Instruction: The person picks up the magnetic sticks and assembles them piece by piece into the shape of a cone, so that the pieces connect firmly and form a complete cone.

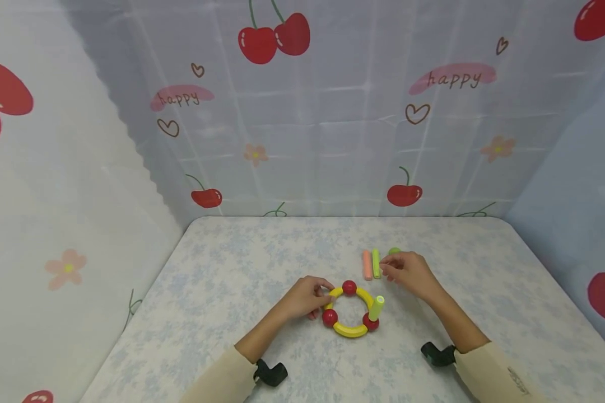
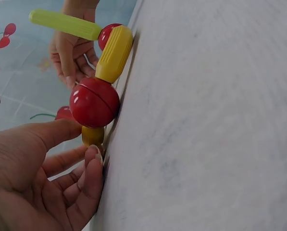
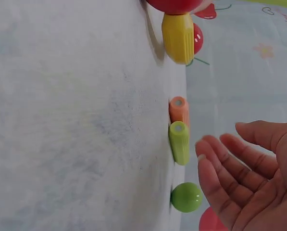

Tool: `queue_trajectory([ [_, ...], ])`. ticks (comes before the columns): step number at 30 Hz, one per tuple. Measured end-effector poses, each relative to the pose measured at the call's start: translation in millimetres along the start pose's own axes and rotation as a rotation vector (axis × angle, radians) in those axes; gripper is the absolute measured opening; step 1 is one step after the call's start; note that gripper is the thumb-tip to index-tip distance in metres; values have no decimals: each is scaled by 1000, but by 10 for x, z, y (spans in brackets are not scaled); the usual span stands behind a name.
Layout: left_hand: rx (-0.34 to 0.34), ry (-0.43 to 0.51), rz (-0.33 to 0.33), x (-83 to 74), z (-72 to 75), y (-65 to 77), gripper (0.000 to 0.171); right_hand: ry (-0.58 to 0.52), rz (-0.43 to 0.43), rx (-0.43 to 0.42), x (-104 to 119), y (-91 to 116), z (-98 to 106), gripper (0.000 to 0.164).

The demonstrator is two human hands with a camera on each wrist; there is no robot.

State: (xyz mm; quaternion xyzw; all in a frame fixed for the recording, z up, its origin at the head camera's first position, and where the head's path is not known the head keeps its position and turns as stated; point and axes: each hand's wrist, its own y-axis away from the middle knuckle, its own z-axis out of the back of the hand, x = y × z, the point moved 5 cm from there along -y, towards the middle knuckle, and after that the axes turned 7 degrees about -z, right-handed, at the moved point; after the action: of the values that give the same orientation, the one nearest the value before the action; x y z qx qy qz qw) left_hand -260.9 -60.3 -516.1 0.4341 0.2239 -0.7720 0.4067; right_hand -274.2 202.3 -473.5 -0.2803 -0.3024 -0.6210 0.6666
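Note:
A ring of curved yellow rods [image 1: 350, 331] and red balls [image 1: 349, 287] lies on the table, and a straight light-green rod [image 1: 377, 308] stands up from its right-hand ball. My left hand [image 1: 302, 296] pinches the ring's left yellow rod [image 2: 92, 135] between thumb and fingers, beside a red ball [image 2: 94, 102]. Past the ring, my right hand [image 1: 407, 273] holds nothing, its fingers loosely bent in the right wrist view. Those fingers are close to a loose light-green rod [image 3: 179, 143]. Beside that lies an orange rod [image 3: 179, 109]. A green ball [image 3: 186, 197] sits partly behind my right hand in the head view.
The pale blue-patterned table [image 1: 222, 313] extends to both sides of the hands. A cherry-printed curtain [image 1: 322, 112] hangs behind its far edge and at the sides. Dark wrist cameras [image 1: 271, 373] sit below each hand, near the sleeves.

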Motion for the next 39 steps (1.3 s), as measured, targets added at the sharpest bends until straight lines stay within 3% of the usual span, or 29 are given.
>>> queue_trajectory([
  [7, 2, 30, 9, 96, 1, 2, 29, 139, 23, -52, 63, -152, -40, 18],
  [16, -4, 89, 28, 144, -9, 0, 28, 277, -84, -61, 34, -327, -160, 26],
  [25, -16, 91, 23, 142, -7, 1, 28, 360, -196, -52, 83, -402, -209, 46],
  [39, -14, 80, 9, 150, -6, 8, 28, 371, -228, -26, 80, -469, -264, 24],
])
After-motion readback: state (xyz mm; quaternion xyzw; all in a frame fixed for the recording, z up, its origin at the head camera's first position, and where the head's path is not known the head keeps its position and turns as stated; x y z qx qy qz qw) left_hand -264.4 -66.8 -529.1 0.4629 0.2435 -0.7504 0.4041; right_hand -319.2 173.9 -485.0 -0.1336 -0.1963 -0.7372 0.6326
